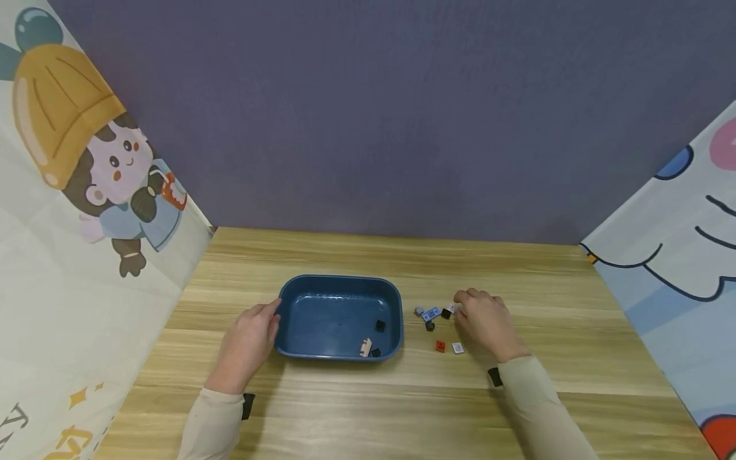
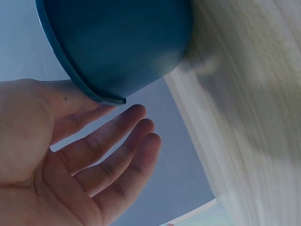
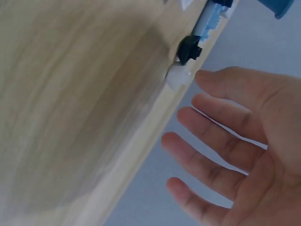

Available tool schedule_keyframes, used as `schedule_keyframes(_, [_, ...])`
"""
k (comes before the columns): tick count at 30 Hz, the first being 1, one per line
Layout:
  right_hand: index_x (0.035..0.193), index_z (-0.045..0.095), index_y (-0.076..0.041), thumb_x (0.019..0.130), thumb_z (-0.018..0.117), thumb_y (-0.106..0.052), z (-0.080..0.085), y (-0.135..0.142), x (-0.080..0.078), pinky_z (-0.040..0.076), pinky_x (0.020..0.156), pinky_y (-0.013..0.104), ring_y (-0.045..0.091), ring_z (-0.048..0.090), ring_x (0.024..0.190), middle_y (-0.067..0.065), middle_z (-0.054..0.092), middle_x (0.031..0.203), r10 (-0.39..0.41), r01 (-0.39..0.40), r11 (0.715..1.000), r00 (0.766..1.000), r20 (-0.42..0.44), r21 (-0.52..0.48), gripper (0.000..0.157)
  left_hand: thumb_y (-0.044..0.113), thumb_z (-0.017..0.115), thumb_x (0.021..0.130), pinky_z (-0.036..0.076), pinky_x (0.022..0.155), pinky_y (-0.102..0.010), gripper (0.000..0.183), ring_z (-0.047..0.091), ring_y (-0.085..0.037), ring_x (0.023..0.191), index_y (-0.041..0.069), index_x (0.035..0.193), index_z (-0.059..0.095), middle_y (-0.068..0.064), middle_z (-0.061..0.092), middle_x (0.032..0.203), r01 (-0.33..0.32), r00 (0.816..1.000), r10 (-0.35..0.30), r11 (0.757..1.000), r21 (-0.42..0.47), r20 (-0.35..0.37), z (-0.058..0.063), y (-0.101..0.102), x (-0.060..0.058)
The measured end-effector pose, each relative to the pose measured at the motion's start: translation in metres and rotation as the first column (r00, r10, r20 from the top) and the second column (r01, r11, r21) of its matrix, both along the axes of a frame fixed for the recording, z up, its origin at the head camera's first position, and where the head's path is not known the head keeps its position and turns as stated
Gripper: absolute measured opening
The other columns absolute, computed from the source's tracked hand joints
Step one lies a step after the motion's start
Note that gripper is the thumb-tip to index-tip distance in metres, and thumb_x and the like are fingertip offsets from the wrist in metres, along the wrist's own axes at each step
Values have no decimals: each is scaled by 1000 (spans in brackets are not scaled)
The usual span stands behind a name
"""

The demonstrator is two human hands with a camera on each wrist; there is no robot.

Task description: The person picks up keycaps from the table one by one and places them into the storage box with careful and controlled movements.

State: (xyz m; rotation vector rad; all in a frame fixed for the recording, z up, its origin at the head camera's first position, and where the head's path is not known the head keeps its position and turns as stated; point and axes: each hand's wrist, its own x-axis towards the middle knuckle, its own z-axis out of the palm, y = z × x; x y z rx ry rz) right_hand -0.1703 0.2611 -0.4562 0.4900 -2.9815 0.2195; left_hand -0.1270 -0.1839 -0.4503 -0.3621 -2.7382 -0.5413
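Observation:
On the table sits a blue plastic tray (image 1: 339, 354). My left hand (image 1: 246, 342) pinches its left rim between thumb and index finger, with the other fingers loosely spread in the left wrist view. Two black bricks (image 1: 381, 326) and a pale cream piece (image 1: 365, 347) lie inside at the right. My right hand (image 1: 485, 322) hovers over the loose bricks, fingers relaxed and apart. Its thumb tip is close to a white brick (image 3: 178, 76); whether they touch is hard to tell. Beside that are a black brick (image 3: 189, 49) and a light blue printed piece (image 1: 431, 314).
Nearer the front lie a red brick (image 1: 439, 346) and a white tile (image 1: 457, 348). A grey piece (image 1: 418, 312) and a small dark piece (image 1: 430, 326) lie between tray and right hand. A dark wall panel (image 1: 368, 128) rises behind the wooden table (image 1: 356, 409).

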Motion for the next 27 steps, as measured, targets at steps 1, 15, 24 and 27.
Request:
schedule_keyframes(1, [107, 71, -3, 89, 68, -7, -2, 1, -1, 52, 79, 61, 35, 66, 89, 12, 69, 97, -4, 4, 1000, 1000, 11, 0, 19, 0, 69, 91, 59, 70, -49, 31, 69, -38, 87, -7, 121, 67, -21, 70, 101, 0, 1000, 0, 1000, 0, -1, 0, 0, 0])
schedule_keyframes(15, [88, 69, -7, 87, 70, -10, -12, 3, -10, 54, 69, 56, 26, 61, 73, 3, 62, 78, -25, 24, 999, 998, 56, 28, 3, -1, 70, 90, 59, 66, -47, 31, 69, -36, 82, -7, 120, 67, -20, 70, 98, 11, 1000, -11, 1000, 3, -29, -2, 0, -1])
schedule_keyframes(24, [98, 71, -4, 87, 74, -11, -1, -2, -5, 53, 77, 61, 31, 64, 81, 8, 67, 88, -17, 17, 1000, 1000, 8, 12, 14, -2, 70, 90, 59, 68, -48, 31, 69, -36, 84, -7, 121, 67, -21, 70, 99, 5, 1000, -5, 1000, 9, -15, -1, 0, -1])
schedule_keyframes(27, [104, 72, -3, 88, 77, -14, 9, -8, 1, 52, 80, 62, 33, 65, 85, 10, 68, 94, 6, -5, 1000, 999, -34, 1, 20, -2, 70, 90, 59, 68, -48, 31, 69, -37, 84, -7, 121, 67, -21, 70, 99, 4, 1000, -4, 1000, 12, -19, 0, 1, 0])
